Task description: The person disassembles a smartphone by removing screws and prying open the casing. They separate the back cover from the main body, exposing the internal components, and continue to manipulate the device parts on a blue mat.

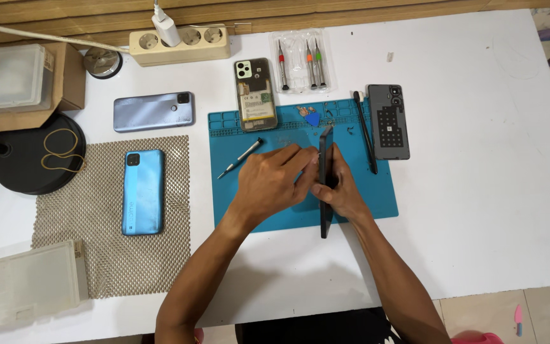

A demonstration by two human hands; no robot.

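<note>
Reaching in from the near edge, both forearms meeting over the blue work mat. Holding a dark phone up on its long edge above the middle of the mat, running near to far. Right hand pinching the phone from the right side, thumb and fingers pressed together on its near half. Left hand curling in from the left, fingertips touching the phone's far half; exact closure there hard to tell. Lying just left of the left hand, a small silver screwdriver. Resting at the mat's far left corner, an opened phone showing its insides. Sitting off the mat's far right corner, a grey back cover, with a black spudger beside it.
</note>
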